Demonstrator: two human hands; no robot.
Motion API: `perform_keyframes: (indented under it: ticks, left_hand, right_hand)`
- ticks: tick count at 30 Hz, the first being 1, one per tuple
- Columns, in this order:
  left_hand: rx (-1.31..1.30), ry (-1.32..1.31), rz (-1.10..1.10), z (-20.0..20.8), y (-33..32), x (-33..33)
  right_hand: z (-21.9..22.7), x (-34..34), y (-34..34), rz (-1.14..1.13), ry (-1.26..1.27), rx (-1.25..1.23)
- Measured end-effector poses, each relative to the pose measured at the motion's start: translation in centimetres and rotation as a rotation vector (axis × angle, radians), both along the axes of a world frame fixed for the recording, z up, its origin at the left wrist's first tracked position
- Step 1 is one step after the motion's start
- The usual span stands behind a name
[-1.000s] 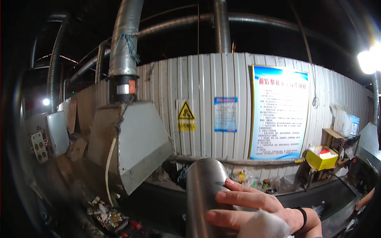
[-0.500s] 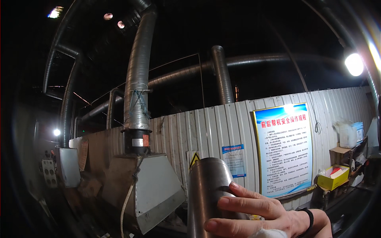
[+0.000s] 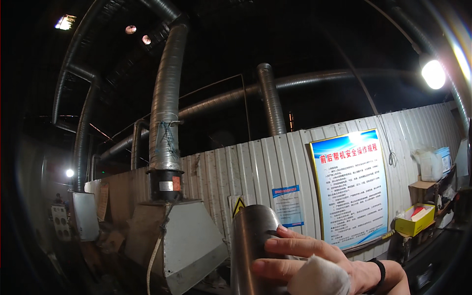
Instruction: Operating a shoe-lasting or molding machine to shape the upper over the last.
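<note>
A smooth grey metal cylinder [image 3: 248, 246] with a rounded upper edge stands slightly tilted at the lower middle; its bottom lies below the picture. My right hand [image 3: 314, 260] reaches in from the lower right, its fingers curved against the cylinder's right side. White cloth-like material [image 3: 319, 279] bulges at the thumb side of this hand; whether it wraps the thumb or is held there I cannot tell. A black band [image 3: 380, 272] circles my wrist. My left hand is out of view.
Behind the cylinder runs a corrugated wall [image 3: 255, 157] with a large framed poster [image 3: 350, 196] and a smaller blue-white notice [image 3: 289, 206]. A metal extraction hood [image 3: 191, 241] under a duct [image 3: 167, 103] stands to the left. On right-hand shelving sit a yellow box [image 3: 414, 223] and a whitish jug [image 3: 430, 164].
The view has shifted slightly, and the cylinder's top sits lower in the picture. My right hand stays against the cylinder, while more of the white material shows, higher up on the hand.
</note>
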State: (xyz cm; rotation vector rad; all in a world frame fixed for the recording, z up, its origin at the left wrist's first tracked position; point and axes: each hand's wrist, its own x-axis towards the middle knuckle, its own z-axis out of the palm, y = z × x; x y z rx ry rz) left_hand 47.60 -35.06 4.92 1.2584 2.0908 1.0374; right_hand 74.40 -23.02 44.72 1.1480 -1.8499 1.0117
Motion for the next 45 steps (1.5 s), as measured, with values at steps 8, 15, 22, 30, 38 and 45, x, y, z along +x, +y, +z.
perform_keyframes:
  ticks: [8,15,22,30,38,45]
  left_hand:
    - [0.063,0.020,-0.044,5.1,-1.7,3.3]
    - [0.470,-0.553,-0.178,1.8,-0.4,2.2]
    - [0.411,-0.401,-0.179,7.6,1.0,4.8]
    - [0.180,0.196,-0.647,9.9,4.6,7.6]
    - [-0.237,0.337,-0.564,10.3,8.3,11.0]
    - [-0.048,0.238,-0.849,9.6,12.9,11.5]
  right_hand:
    - [-0.5,2.8,1.9,-0.487,-0.172,0.227]
    - [-10.9,2.1,4.5,-0.629,-0.433,0.109]
    - [-29.6,0.7,5.3,-0.953,-0.971,-0.100]
    - [-38.8,2.3,3.9,-0.998,-1.045,-0.135]
    - [-40.6,5.2,5.7,-1.001,-1.066,-0.219]
    - [-42.1,8.0,9.5,-1.073,-1.041,-0.164]
